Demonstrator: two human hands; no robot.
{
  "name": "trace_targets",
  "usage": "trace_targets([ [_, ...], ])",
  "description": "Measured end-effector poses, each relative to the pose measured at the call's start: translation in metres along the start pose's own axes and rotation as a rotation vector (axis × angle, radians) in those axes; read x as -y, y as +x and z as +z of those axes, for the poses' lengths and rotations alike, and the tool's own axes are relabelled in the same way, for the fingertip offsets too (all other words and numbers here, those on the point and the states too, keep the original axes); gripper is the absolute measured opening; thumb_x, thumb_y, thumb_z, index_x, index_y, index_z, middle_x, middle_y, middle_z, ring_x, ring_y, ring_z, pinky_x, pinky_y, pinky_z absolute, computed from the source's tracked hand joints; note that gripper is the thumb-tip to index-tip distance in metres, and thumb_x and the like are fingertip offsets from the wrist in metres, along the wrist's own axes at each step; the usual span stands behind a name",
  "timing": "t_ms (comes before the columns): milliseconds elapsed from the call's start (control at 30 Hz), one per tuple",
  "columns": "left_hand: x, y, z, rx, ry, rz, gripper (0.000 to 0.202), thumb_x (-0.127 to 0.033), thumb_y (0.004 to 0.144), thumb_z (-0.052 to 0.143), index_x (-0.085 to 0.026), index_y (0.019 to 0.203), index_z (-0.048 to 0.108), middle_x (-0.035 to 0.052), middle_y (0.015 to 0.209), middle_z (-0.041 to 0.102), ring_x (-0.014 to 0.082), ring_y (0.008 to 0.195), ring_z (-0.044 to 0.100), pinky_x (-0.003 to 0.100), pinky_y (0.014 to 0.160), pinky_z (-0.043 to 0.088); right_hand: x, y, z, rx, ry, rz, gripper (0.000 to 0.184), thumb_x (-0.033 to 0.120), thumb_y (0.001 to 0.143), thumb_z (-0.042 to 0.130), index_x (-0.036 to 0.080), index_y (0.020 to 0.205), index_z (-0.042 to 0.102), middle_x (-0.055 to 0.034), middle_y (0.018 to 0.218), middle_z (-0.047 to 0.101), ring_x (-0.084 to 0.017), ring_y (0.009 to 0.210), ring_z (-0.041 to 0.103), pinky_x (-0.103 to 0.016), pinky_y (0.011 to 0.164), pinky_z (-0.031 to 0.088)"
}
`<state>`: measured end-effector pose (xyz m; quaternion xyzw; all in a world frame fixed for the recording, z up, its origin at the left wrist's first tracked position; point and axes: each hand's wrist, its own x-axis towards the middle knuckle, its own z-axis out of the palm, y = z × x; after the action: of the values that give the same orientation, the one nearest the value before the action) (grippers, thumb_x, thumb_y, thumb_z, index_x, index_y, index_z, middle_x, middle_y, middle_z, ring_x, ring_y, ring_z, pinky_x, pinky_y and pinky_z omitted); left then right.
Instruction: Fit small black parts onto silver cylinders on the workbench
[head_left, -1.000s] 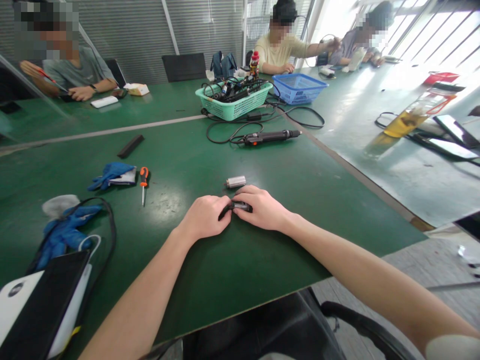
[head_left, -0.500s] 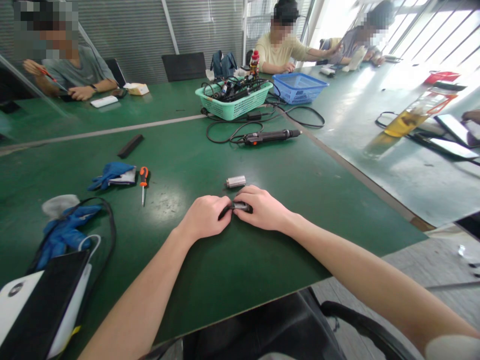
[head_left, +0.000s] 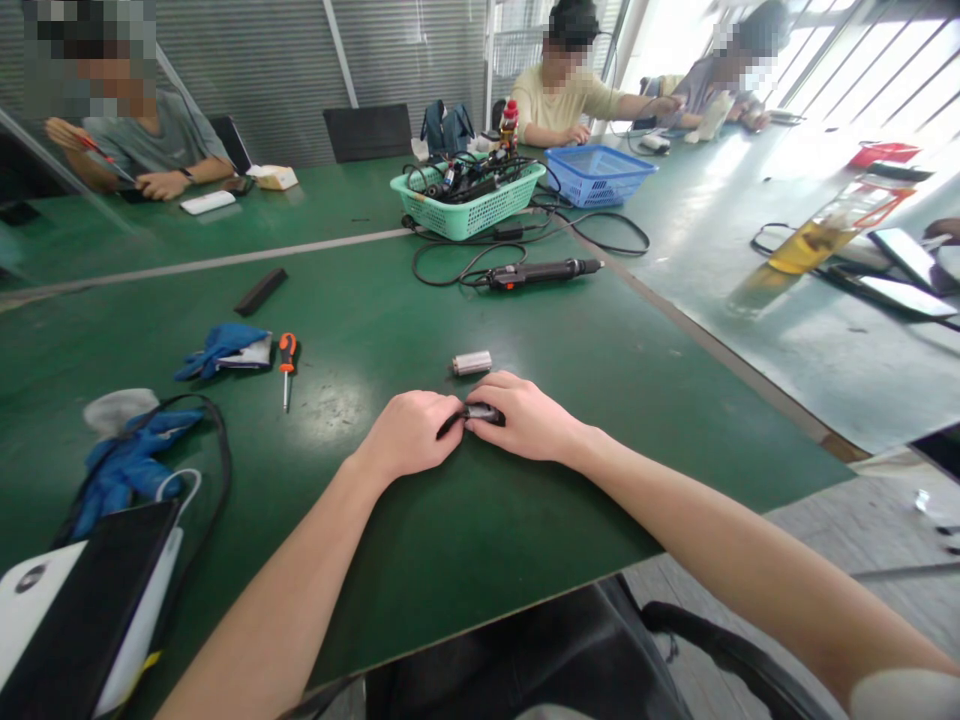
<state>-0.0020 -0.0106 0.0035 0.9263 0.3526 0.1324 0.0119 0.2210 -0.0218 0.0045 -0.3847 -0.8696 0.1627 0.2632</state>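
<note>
Low over the green table, my left hand (head_left: 416, 430) and my right hand (head_left: 525, 418) meet around a small dark part with a shiny grey face (head_left: 482, 411). Both are closed on it, the left at its black left end and the right around its other end. My fingers cover much of the part, so its exact kind cannot be made out. Just beyond my hands lies a short silver metal cylinder (head_left: 472, 363), apart from them. Farther left is a screwdriver (head_left: 287, 368) with an orange and black handle, its shaft pointing toward me.
Blue gloves (head_left: 225, 350) and a phone (head_left: 90, 610) on a white device lie left. Beyond my hands are a corded electric screwdriver (head_left: 540, 273), a green basket (head_left: 469, 215) of tools and a blue basket (head_left: 600, 180). A black bar (head_left: 261, 292) lies farther left. Several people sit around.
My hands and the dark part stay almost exactly in place. At the far side, a co-worker's outstretched hand has lowered slightly.
</note>
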Motion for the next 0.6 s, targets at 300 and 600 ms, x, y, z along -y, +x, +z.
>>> trace_targets([
  [300, -0.0001, 0.0003, 0.0012, -0.008, 0.006, 0.012, 0.018, -0.027, 0.095, 0.05, -0.019, 0.086, 0.063, 0.0048, 0.081, 0.068, 0.0191, 0.073, 0.063, 0.031, 0.069, 0.045, -0.0027, 0.0006, 0.0022, 0.015, -0.011, -0.01, 0.022, 0.031, 0.094, 0.062, 0.018, 0.11, 0.069, -0.011, 0.108, 0.068, -0.026, 0.107, 0.061, -0.04, 0.094, 0.051],
  [600, 0.0002, 0.0001, 0.0022, -0.009, 0.013, 0.016, 0.019, -0.027, 0.096, 0.049, -0.019, 0.087, 0.063, 0.0044, 0.081, 0.068, 0.0193, 0.073, 0.064, 0.032, 0.069, 0.045, -0.0037, -0.0004, 0.0036, 0.01, -0.004, -0.018, 0.02, 0.029, 0.093, 0.062, 0.018, 0.109, 0.069, -0.0105, 0.108, 0.068, -0.026, 0.107, 0.061, -0.039, 0.095, 0.05],
])
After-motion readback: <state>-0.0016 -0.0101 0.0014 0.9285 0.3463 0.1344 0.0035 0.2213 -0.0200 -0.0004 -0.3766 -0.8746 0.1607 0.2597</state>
